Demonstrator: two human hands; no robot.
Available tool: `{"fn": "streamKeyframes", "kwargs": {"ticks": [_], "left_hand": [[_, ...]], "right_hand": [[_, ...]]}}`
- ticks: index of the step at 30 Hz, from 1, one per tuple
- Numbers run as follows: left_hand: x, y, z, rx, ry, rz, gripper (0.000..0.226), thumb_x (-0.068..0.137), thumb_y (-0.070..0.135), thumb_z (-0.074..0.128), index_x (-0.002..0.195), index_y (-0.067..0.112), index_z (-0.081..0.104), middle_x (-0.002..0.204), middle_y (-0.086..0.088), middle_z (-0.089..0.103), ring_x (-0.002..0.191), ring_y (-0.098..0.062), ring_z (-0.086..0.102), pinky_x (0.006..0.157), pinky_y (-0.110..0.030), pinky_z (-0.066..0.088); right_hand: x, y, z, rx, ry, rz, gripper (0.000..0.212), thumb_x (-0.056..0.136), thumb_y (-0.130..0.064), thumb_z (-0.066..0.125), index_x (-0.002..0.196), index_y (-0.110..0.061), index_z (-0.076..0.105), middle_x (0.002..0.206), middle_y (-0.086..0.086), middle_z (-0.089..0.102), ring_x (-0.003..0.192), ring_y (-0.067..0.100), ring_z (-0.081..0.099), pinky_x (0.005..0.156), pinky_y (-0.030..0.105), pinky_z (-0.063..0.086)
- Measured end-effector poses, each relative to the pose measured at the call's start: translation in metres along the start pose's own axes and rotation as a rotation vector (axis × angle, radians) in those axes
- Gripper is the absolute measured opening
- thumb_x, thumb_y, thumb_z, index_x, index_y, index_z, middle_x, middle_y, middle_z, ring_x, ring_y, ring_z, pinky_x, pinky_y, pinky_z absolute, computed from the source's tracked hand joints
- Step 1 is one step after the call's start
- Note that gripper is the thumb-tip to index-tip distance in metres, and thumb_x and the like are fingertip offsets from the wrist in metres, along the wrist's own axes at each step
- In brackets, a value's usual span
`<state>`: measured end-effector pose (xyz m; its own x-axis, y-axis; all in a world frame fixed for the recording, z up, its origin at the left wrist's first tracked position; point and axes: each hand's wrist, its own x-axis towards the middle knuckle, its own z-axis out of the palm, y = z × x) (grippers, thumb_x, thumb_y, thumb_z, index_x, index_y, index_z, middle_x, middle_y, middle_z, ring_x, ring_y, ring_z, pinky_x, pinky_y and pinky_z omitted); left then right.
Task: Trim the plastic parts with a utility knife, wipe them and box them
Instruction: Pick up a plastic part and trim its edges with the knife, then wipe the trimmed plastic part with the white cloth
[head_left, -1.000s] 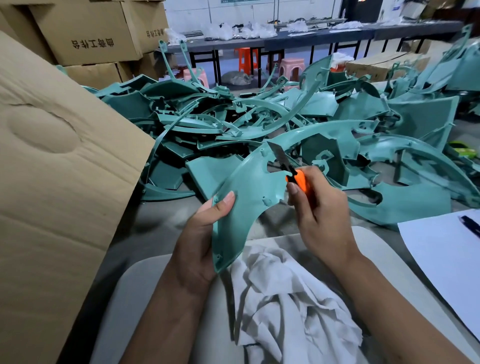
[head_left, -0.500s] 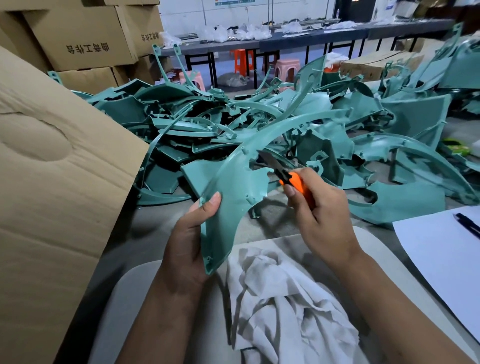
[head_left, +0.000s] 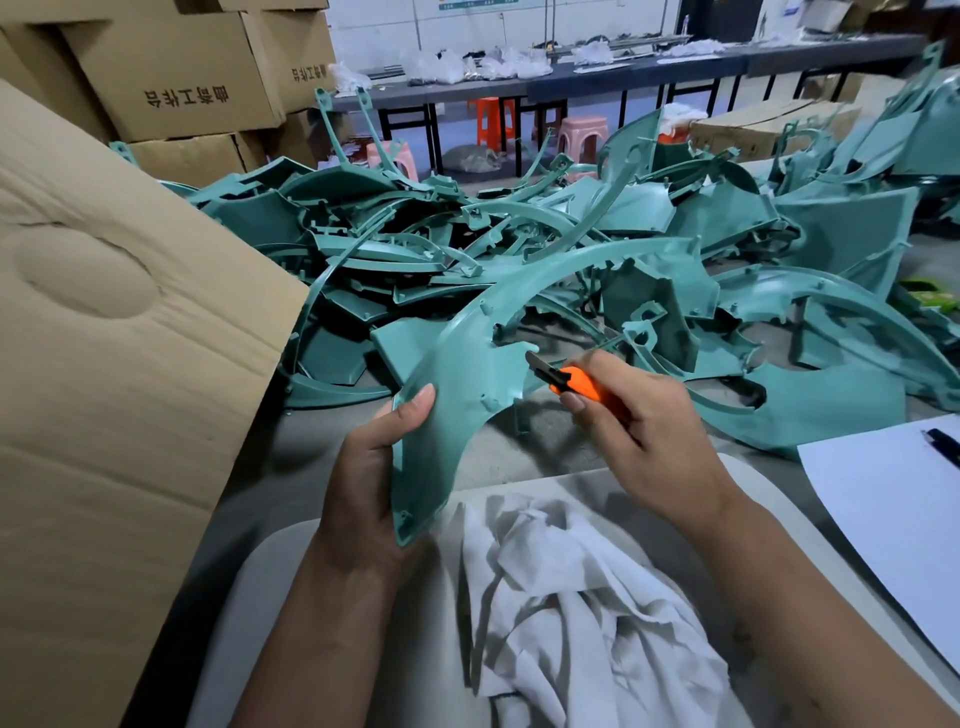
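Since a moment ago the knife (head_left: 571, 381) has slid down the part (head_left: 457, 395), out of the notch to a lower edge. Left hand (head_left: 363, 483) grips the part above the cloth (head_left: 571, 597); right hand (head_left: 644, 431) grips the knife. A slip could cut the left thumb close by. Where the blade tip touches is hard to see. Only a box (head_left: 119, 364) flap shows.

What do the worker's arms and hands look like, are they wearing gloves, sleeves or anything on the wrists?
No gloves: both the left hand and the right hand are bare. Both forearms are bare too, with no sleeve, watch, band or ring showing. The fingernails that show are short and plain.
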<state>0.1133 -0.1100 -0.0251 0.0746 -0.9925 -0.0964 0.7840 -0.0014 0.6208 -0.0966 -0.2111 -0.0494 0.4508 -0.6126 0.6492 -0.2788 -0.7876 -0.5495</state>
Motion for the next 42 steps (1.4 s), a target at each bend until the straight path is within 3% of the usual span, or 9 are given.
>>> {"fn": "streamKeyframes", "kwargs": {"ticks": [4,9,14,19,23,29,34,38,42], "left_hand": [[0.001,0.004,0.001,-0.034,0.058,-0.005,0.019,0.084,0.011,0.065,0.097,0.003,0.076,0.084,-0.007,0.068,0.061,-0.013,0.069,0.051,-0.018,0.054],[0.007,0.015,-0.007,-0.077,0.121,0.097,0.031,0.086,0.017,0.063,0.115,0.007,0.063,0.084,-0.002,0.065,0.059,-0.008,0.065,0.049,-0.015,0.052],[0.008,0.015,-0.006,0.068,0.170,0.217,0.027,0.093,0.033,0.062,0.096,0.011,0.078,0.074,-0.001,0.071,0.057,-0.010,0.068,0.049,-0.016,0.052],[0.012,0.017,-0.012,0.093,0.212,0.232,0.028,0.097,0.032,0.059,0.110,0.012,0.075,0.093,-0.005,0.078,0.072,-0.016,0.075,0.054,-0.022,0.057],[0.016,0.019,-0.016,0.066,0.242,0.233,0.028,0.099,0.032,0.060,0.098,0.014,0.081,0.100,-0.005,0.079,0.081,-0.017,0.076,0.061,-0.025,0.060],[0.016,0.017,-0.017,0.107,0.279,0.221,0.023,0.095,0.026,0.064,0.099,0.010,0.081,0.093,-0.006,0.078,0.075,-0.019,0.076,0.059,-0.026,0.059],[0.013,0.016,-0.025,0.305,0.180,0.232,0.042,0.083,0.022,0.071,0.124,0.013,0.071,0.120,-0.016,0.073,0.101,-0.032,0.074,0.071,-0.035,0.060],[0.016,0.006,-0.023,0.347,0.002,0.197,0.043,0.085,0.015,0.068,0.127,0.009,0.066,0.124,-0.020,0.070,0.105,-0.035,0.072,0.076,-0.038,0.060],[0.028,-0.002,-0.021,0.418,0.037,0.212,0.029,0.085,0.003,0.067,0.112,0.013,0.074,0.113,-0.014,0.075,0.096,-0.031,0.075,0.071,-0.042,0.062]], "right_hand": [[0.002,0.003,-0.008,0.017,-0.015,-0.045,0.012,0.106,-0.025,0.056,0.108,-0.017,0.066,0.082,-0.019,0.057,0.068,0.008,0.055,0.063,0.015,0.035],[-0.003,0.009,-0.004,-0.275,-0.086,0.130,0.012,0.104,-0.039,0.052,0.102,-0.029,0.059,0.073,-0.013,0.057,0.065,0.011,0.054,0.057,0.034,0.043],[0.000,0.004,-0.004,-0.567,-0.334,0.339,0.044,0.088,-0.061,0.070,0.121,-0.034,0.063,0.111,-0.007,0.063,0.108,0.021,0.057,0.090,0.040,0.051],[0.004,-0.025,-0.014,0.257,-0.653,0.284,0.041,0.077,-0.061,0.079,0.111,-0.040,0.072,0.106,-0.016,0.066,0.096,0.002,0.062,0.083,0.023,0.050],[0.000,-0.037,-0.005,0.201,-1.077,0.154,0.074,0.064,-0.045,0.094,0.132,-0.041,0.064,0.127,-0.019,0.056,0.125,0.005,0.053,0.107,0.026,0.042],[-0.003,-0.035,0.019,-0.037,-0.649,0.041,0.027,0.081,-0.017,0.087,0.091,-0.027,0.064,0.090,-0.011,0.059,0.085,0.010,0.056,0.071,0.031,0.045],[0.002,-0.020,0.014,0.006,-0.013,0.388,0.021,0.095,-0.005,0.070,0.097,-0.022,0.057,0.084,-0.010,0.064,0.072,0.006,0.057,0.059,0.028,0.044],[0.010,-0.029,0.012,0.974,0.343,0.782,0.012,0.102,-0.014,0.063,0.114,-0.014,0.066,0.104,0.006,0.078,0.091,0.018,0.075,0.079,0.045,0.062],[0.011,-0.042,0.006,1.724,0.162,0.766,0.063,0.105,-0.057,0.039,0.131,-0.008,0.069,0.136,0.016,0.068,0.128,0.033,0.065,0.106,0.054,0.050]]}}
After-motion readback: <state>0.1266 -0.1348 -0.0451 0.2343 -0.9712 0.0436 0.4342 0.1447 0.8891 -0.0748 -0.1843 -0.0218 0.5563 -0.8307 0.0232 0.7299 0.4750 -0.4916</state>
